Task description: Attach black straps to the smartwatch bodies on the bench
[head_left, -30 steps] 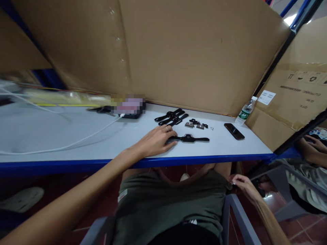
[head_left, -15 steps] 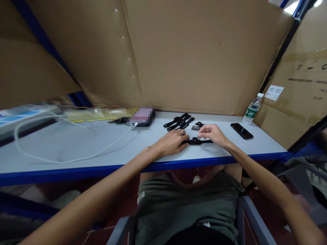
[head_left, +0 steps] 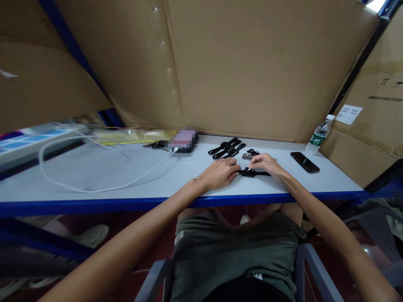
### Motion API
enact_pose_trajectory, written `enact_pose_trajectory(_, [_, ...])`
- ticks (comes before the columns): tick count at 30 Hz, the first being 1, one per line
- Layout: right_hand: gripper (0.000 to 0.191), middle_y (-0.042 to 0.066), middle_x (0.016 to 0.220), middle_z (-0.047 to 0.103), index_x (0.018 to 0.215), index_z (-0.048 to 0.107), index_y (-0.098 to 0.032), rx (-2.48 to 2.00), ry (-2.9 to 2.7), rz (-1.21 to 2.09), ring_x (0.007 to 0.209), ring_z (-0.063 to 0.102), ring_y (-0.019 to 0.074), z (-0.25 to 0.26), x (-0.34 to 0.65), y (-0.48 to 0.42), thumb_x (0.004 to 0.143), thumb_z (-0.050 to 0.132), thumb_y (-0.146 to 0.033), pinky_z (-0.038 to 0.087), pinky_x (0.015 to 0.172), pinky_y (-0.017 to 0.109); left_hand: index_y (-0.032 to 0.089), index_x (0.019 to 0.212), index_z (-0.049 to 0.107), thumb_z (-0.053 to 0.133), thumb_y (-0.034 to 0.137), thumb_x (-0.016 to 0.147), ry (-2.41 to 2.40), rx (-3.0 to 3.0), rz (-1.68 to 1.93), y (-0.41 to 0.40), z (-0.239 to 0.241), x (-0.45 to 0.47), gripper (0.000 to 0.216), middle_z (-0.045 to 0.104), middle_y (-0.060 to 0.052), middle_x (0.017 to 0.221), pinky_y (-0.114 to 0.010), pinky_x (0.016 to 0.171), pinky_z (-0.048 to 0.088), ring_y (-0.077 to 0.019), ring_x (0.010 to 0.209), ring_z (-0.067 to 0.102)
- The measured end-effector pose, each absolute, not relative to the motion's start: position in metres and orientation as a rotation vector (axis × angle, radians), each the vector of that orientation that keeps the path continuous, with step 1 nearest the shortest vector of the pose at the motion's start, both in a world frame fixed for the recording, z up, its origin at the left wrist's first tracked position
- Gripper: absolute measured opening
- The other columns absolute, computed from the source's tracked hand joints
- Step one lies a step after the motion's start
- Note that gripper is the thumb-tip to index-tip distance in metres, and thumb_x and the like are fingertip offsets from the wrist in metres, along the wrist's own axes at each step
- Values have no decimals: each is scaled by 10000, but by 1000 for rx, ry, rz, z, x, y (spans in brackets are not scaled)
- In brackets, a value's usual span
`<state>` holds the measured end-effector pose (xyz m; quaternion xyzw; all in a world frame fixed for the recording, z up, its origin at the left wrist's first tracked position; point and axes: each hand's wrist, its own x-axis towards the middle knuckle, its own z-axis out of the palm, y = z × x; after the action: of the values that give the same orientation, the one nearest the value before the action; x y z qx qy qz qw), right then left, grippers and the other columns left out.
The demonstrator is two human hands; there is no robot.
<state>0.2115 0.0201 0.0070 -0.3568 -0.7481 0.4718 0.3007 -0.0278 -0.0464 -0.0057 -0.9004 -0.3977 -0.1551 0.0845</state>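
Note:
A black spokeshave (head_left: pixel 248 173) lies near the front edge of the table, its middle body between my hands. My left hand (head_left: pixel 220 173) is closed on its left handle. Thumb and fingertips of my right hand (head_left: pixel 267 164) pinch together at the top of the body, over a small shiny metal part (head_left: pixel 249 168) too small to make out. The right handle runs beneath that hand. Behind it are small metal and black parts (head_left: pixel 247 156), partly covered by the fingers. Several more black spokeshaves (head_left: pixel 225 147) lie in a group further back.
On the white table (head_left: pixel 151 184) a dark phone (head_left: pixel 304 162) and a water bottle (head_left: pixel 319 136) are at the right. A device (head_left: pixel 185 141) with a white cable (head_left: pixel 147 173), keys (head_left: pixel 159 144) and a power strip (head_left: pixel 44 140) are at the left. Cardboard (head_left: pixel 245 71) walls the back.
The view has swung slightly left, so everything sits further right. My right fingertips have come down onto the middle of the spokeshave. My left hand keeps its hold on the handle.

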Motion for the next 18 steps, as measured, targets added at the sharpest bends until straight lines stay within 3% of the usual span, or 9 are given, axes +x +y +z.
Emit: enact_pose_trajectory(18, [171, 29, 718, 713, 698, 752, -180, -933, -2015, 1095, 735, 615, 180, 1, 204, 19, 681, 784, -347, 470, 767, 334, 185, 1111, 712, 408, 270, 1043, -1190, -2666, -461, -46, -7, -26, 323, 657, -104, 1012, -365, 783, 491, -240, 889, 641])
